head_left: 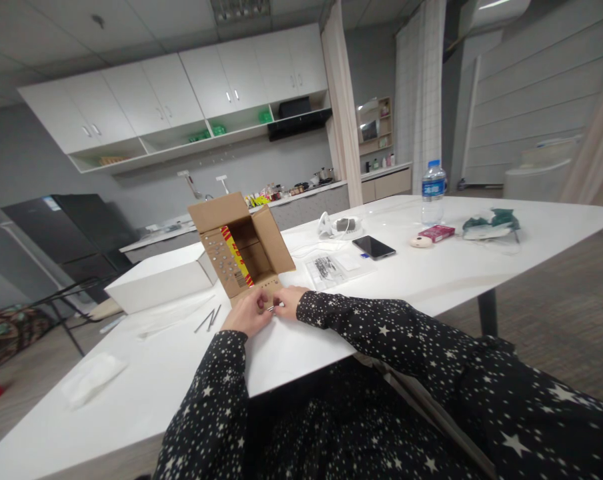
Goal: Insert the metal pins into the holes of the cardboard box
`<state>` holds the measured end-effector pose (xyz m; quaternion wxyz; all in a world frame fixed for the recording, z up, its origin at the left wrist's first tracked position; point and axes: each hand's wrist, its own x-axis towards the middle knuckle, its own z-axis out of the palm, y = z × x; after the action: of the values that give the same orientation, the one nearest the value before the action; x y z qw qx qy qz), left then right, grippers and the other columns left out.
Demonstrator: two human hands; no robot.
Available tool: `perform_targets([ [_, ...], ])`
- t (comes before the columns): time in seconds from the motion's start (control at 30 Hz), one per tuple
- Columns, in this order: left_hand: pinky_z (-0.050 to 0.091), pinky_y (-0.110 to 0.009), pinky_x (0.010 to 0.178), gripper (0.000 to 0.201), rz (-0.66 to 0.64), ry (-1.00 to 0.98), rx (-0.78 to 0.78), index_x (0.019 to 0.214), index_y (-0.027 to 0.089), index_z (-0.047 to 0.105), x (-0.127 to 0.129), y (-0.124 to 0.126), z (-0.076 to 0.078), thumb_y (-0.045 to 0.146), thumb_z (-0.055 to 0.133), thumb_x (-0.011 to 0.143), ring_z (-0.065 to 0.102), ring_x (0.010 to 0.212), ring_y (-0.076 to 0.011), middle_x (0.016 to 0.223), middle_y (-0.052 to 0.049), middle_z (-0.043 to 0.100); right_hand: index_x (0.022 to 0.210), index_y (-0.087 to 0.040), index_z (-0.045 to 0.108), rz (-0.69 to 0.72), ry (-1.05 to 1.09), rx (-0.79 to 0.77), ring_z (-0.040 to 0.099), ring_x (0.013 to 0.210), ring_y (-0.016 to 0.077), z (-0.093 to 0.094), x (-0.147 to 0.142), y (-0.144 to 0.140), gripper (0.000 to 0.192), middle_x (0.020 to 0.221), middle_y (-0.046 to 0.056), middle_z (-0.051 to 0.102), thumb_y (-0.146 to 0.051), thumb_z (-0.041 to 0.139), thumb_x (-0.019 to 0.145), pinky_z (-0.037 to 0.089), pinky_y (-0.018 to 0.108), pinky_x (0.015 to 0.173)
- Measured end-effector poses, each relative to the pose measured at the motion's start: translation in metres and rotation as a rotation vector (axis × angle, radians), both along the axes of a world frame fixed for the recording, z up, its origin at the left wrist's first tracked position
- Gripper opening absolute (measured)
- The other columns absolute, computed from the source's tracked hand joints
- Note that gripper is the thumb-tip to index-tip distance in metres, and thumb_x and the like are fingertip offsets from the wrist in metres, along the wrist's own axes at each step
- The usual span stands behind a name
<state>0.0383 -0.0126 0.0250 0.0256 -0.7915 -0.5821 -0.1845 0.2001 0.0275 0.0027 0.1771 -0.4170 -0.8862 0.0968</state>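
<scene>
Both hands (269,310) pinch small metal pin (271,308), axis approx. left-right.

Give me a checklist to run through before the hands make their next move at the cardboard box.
1. Left hand and right hand together on the small metal piece: ok.
2. Grip firm: cannot tell, too small.
3. Cardboard box open, flaps up, right behind the hands: ok.
4. Loose metal rods on the table, apart from the left hand: ok.
5. Phone and water bottle well away from hands: ok.
</scene>
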Motion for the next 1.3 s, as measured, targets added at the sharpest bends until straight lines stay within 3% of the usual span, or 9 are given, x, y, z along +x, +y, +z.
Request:
perform_targets([
  [0.27, 0.041, -0.028, 0.061, 0.01, 0.123, 0.119, -0.084, 0.068, 0.02, 0.057, -0.004, 0.0, 0.001, 0.029, 0.053, 0.066, 0.057, 0.067, -0.017, 0.071, -0.002, 0.061, 0.095, -0.026, 0.067, -0.017, -0.015, 0.003, 0.063, 0.087, 0.0231, 0.001, -0.001, -0.001, 0.03, 0.094, 0.005, 0.069, -0.041, 0.047, 0.079, 0.048, 0.032, 0.069],
  [0.5, 0.042, -0.027, 0.062, 0.014, 0.105, 0.084, -0.134, 0.07, 0.019, 0.063, -0.004, 0.001, 0.001, 0.027, 0.051, 0.068, 0.059, 0.069, -0.0169, 0.072, -0.003, 0.065, 0.095, -0.026, 0.067, -0.02, -0.011, 0.0, 0.063, 0.085, 0.0235, 0.002, 0.0, -0.002, 0.03, 0.094, 0.005, 0.069, -0.041, 0.047, 0.079, 0.048, 0.032, 0.068],
  [0.7, 0.044, -0.029, 0.071, 0.016, 0.021, 0.117, -0.066, 0.074, 0.018, 0.06, -0.01, 0.013, -0.012, 0.022, 0.046, 0.077, 0.059, 0.08, -0.0182, 0.083, -0.007, 0.065, 0.097, -0.027, 0.068, -0.016, -0.014, 0.002, 0.063, 0.087, 0.0247, 0.002, 0.0, -0.002, 0.033, 0.095, 0.006, 0.069, -0.043, 0.046, 0.078, 0.048, 0.034, 0.07],
  [0.93, 0.045, -0.035, 0.079, 0.016, 0.038, 0.129, -0.001, 0.08, 0.016, 0.056, -0.017, 0.022, -0.024, 0.022, 0.041, 0.083, 0.057, 0.088, -0.022, 0.087, -0.011, 0.06, 0.095, -0.027, 0.068, -0.017, -0.013, 0.011, 0.063, 0.087, 0.0246, 0.001, -0.001, -0.002, 0.033, 0.095, 0.006, 0.069, -0.044, 0.045, 0.078, 0.048, 0.034, 0.069],
  [1.13, 0.046, -0.039, 0.08, 0.017, -0.008, 0.078, 0.114, 0.083, 0.015, 0.052, -0.019, 0.024, -0.025, 0.024, 0.038, 0.084, 0.055, 0.089, -0.0237, 0.086, -0.012, 0.059, 0.095, -0.026, 0.068, -0.02, -0.017, 0.007, 0.064, 0.087, 0.0245, 0.001, -0.001, -0.001, 0.032, 0.095, 0.006, 0.069, -0.043, 0.046, 0.078, 0.048, 0.033, 0.069],
  [1.3, 0.047, -0.037, 0.077, 0.021, 0.05, 0.011, 0.11, 0.093, 0.016, 0.05, -0.018, 0.022, -0.02, 0.03, 0.034, 0.088, 0.059, 0.085, -0.0217, 0.089, -0.01, 0.061, 0.095, -0.026, 0.067, -0.014, -0.007, 0.005, 0.064, 0.088, 0.0247, 0.003, 0.0, -0.003, 0.03, 0.096, 0.006, 0.069, -0.041, 0.047, 0.078, 0.048, 0.033, 0.069],
])
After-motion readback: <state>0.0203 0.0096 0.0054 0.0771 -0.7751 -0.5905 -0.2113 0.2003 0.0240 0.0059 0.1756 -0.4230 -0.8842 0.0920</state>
